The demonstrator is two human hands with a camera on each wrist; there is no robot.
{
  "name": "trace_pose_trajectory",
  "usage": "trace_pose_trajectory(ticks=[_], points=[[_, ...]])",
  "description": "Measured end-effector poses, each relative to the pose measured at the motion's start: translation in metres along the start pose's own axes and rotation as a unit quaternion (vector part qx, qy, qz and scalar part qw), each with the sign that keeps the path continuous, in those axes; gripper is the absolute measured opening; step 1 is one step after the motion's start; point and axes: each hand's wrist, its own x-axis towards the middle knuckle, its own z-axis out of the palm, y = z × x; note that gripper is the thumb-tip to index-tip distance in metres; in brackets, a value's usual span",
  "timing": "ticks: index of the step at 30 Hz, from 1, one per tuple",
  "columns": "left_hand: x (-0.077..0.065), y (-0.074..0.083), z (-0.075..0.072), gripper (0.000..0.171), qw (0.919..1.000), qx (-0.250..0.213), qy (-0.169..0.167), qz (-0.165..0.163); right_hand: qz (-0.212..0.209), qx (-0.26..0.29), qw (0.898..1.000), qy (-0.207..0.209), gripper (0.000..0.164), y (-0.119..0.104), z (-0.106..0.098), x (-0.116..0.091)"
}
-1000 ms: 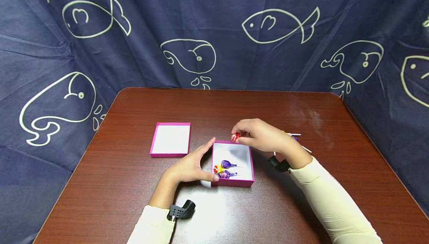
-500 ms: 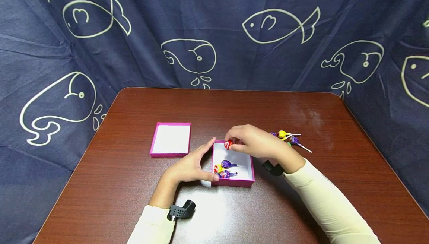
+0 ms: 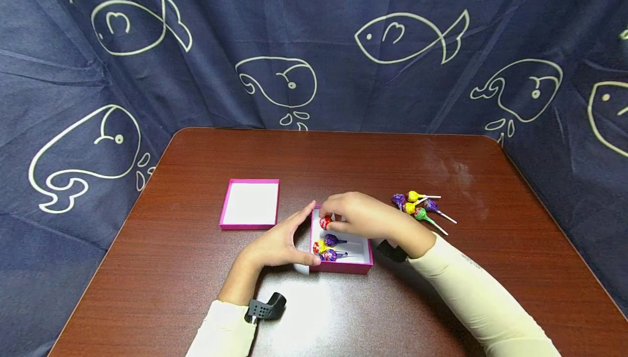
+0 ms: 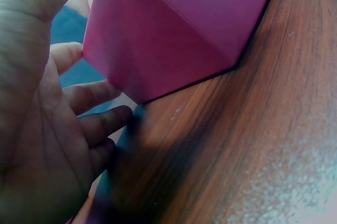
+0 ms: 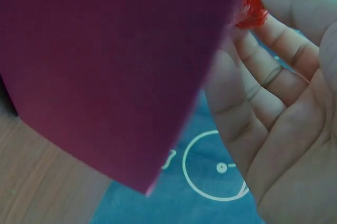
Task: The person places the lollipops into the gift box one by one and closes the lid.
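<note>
A magenta box (image 3: 343, 267) with a white inside stands on the table. My left hand (image 3: 278, 245) spans its left side, thumb at the front corner and index finger at the back one; in the left wrist view, fingertips touch the magenta wall (image 4: 174, 34). Low inside the box, my right hand (image 3: 365, 216) pinches a red-wrapped lollipop (image 3: 325, 222) by its head, which also shows in the right wrist view as a red wrapper (image 5: 253, 8). The stick is hidden by the hand. Purple lollipops (image 3: 331, 240) and a yellow-and-red one (image 3: 319, 247) lie in the box's front left.
A shallow pink-rimmed lid (image 3: 250, 204), white inside up, lies left of the box. Several lollipops (image 3: 410, 207) in purple, yellow and green wrappers are piled to the right, beyond the right forearm. A dark blue printed cloth (image 3: 333, 95) hangs behind the table (image 3: 171, 270).
My right hand has come from above the box's back edge forward and left into the box with the red lollipop. The lollipop pile at right is uncovered. The left hand stays still.
</note>
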Motion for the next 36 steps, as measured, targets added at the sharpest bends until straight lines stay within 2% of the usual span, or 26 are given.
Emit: trace_pose_trajectory(ticks=[10, 21, 36], points=[[0.0, 0.0, 0.0, 0.115, 1.0, -0.007, -0.001, 0.0, 0.01, -0.061, 0.998, -0.016, 0.011, 0.0, 0.016, 0.009], [0.0, -0.002, 0.0, 0.115, 0.9999, -0.01, -0.002, 0.004, 0.033, -0.061, 0.997, -0.034, 0.015, 0.004, 0.03, 0.013], [-0.001, -0.001, 0.001, 0.114, 1.0, -0.008, 0.001, 0.001, 0.074, -0.05, 0.995, -0.044, 0.018, 0.004, 0.035, 0.015]])
